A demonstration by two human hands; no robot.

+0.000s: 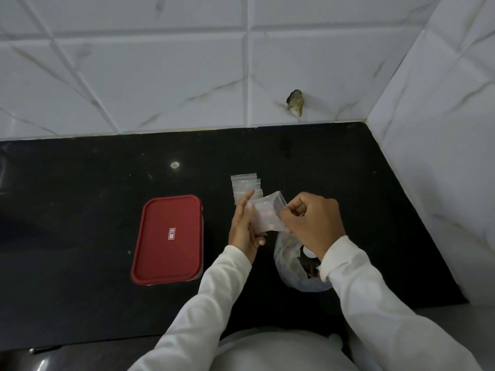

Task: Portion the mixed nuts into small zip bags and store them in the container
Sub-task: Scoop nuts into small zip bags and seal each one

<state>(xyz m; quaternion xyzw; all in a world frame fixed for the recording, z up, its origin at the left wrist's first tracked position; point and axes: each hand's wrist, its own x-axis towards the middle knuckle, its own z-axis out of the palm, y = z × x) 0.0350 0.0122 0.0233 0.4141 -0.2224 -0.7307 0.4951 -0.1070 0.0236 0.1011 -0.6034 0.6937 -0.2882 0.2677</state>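
A small clear zip bag is held up over the black counter between both hands. My left hand supports its left side with the thumb on the plastic. My right hand pinches the bag's right edge. Behind them lies a short stack of empty zip bags. Below my right wrist sits a large clear plastic bag of mixed nuts, partly hidden by the sleeve. To the left rests the container, closed with a red lid bearing a small white label.
White marble-patterned tiles form the back wall and the right wall, meeting in a corner. A chipped hole marks the back wall. The black counter extends left of the container. A pale rounded object sits at the bottom edge.
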